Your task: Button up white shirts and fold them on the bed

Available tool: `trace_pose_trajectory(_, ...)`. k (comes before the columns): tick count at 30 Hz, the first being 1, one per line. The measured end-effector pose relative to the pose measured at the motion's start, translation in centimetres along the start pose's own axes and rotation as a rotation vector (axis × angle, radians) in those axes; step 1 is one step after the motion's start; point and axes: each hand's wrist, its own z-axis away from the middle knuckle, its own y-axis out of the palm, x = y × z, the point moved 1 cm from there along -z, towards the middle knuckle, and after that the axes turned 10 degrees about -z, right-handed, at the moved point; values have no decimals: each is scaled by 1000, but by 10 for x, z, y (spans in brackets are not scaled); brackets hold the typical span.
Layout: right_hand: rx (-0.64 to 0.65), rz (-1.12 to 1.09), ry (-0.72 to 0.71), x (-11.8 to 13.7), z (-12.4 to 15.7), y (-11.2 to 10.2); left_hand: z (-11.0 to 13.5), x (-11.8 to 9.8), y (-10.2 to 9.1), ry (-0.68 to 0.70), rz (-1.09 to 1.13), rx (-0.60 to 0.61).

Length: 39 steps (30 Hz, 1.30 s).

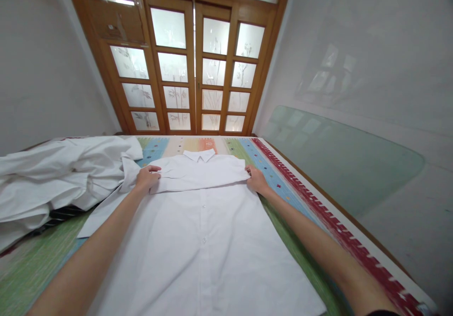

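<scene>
A white button-up shirt (170,250) lies front up, its collar (199,156) pointing away from me. Across its chest runs a folded band of white cloth (205,176), which looks like a sleeve. My left hand (147,178) pinches the left end of this band, thumb and fingers closed on the fabric. At the opposite end, my right hand (256,179) grips the shirt's cloth by the right edge. One sleeve (102,214) slants out to the left, partly behind my left forearm. Buttons run down the middle of the front.
A heap of white clothes (67,174) lies at the left, with a dark striped piece (63,216) under it. The patterned cloth (46,250) covers the surface. A pale glass panel (339,150) leans along the right wall. Wooden glazed doors (194,113) stand beyond.
</scene>
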Motion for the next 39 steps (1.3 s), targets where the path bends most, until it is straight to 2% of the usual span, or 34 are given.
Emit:
trace_pose_trajectory(2,-37,98,-26,3,2,-1,1,2,1,5,-33,-6)
trace_pose_trajectory(5,-42,281,-150,11,7,-2,4,2,4,73,-149,-18)
trace_pose_trajectory(8,-9,383,-244,18,11,-4,11,-5,5,283,-326,-116)
trace_pose_trajectory(10,-1,420,-241,21,12,-5,20,-13,8,454,-432,-194)
trace_pose_trajectory(14,-15,381,-149,20,11,-6,47,-38,23,673,-537,-207)
trace_pose_trajectory(16,61,272,-141,16,5,-11,64,-53,34,763,-555,-237)
trace_pose_trajectory(17,137,193,-141,13,0,-14,73,-60,40,804,-551,-230)
trace_pose_trajectory(19,333,0,-111,5,-13,-24,90,-77,54,880,-518,-118)
trace_pose_trajectory(21,496,-196,-29,-5,-27,-35,109,-94,70,1006,-482,78)
trace_pose_trajectory(23,497,-339,72,-13,-40,-44,128,-114,85,1147,-487,217)
trace_pose_trajectory(25,393,-418,143,-18,-51,-49,144,-135,100,1221,-474,268)
trace_pose_trajectory(28,273,-445,190,-21,-65,-47,159,-167,123,1192,-423,287)
trace_pose_trajectory(32,288,-392,250,-21,-80,-35,162,-197,151,1028,-409,273)
trace_pose_trajectory(35,303,-382,260,-25,-91,-26,162,-208,168,973,-442,306)
trace_pose_trajectory(39,320,-363,243,-34,-103,-16,162,-208,181,955,-451,322)
